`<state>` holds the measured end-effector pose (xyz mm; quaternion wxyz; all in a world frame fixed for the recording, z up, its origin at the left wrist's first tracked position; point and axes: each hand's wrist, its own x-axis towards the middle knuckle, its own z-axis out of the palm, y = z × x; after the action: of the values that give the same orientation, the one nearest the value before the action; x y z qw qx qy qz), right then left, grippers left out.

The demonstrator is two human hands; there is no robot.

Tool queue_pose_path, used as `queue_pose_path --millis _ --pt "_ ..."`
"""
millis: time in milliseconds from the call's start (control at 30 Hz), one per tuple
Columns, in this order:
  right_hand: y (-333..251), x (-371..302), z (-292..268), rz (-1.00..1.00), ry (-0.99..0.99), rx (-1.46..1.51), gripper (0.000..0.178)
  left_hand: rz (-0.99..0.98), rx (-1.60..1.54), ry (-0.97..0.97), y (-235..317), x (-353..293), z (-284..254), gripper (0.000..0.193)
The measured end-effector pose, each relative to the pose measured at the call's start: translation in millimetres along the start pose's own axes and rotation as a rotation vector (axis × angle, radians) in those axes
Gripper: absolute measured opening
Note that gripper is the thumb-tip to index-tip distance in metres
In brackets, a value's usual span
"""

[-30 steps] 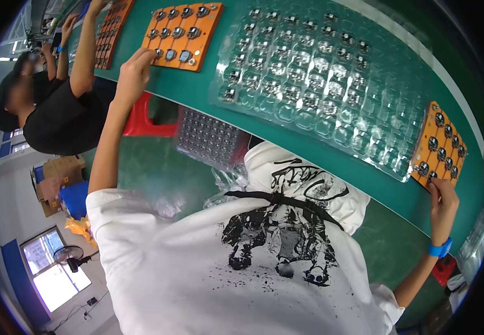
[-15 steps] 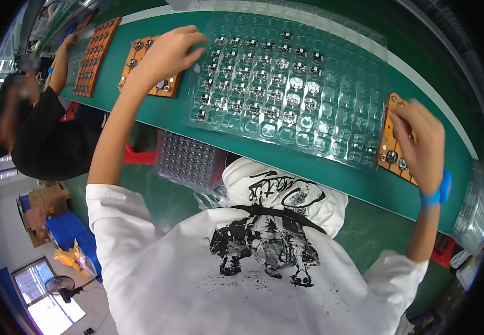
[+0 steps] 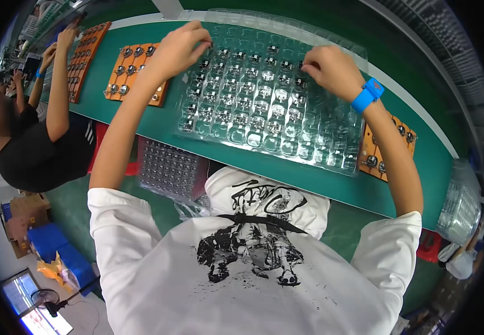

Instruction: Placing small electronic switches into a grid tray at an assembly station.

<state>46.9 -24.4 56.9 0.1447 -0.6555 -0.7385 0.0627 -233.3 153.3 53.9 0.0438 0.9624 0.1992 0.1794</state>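
A clear plastic tray of moulded pockets lies across the green table, many pockets holding small shiny metal parts. My left hand is above its far left corner, thumb and fingers closed in a pinch. A small dark bit shows at those fingertips, too small to name. My right hand reaches over the tray's far right half, its thumb and fingers pinched beside the end part of a filled row. Whether it grips anything is hidden. An orange board with metal parts on it lies near my left forearm.
Another orange board with parts lies right of the tray, partly under my right forearm. A longer orange board is at the far left, near a co-worker in black. Stacked clear trays stand at the right; a filled tray sits below the table edge.
My right hand has moved left from the right orange board to above the tray. My left hand stays near the tray's far left corner. The whole view has shifted slightly.
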Motion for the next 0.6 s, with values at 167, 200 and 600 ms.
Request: queue_pose_path --millis 167,200,600 --pt "-17 9 5 -0.034 0.202 -0.019 0.012 0.124 -0.092 0.177 14 7 11 0.007" --pt "-17 11 12 -0.042 0.182 -0.116 0.011 0.126 -0.091 0.178 17 9 17 0.007" --pt "-26 11 34 -0.077 0.121 -0.266 0.014 0.206 0.132 0.146 27 7 28 0.007"
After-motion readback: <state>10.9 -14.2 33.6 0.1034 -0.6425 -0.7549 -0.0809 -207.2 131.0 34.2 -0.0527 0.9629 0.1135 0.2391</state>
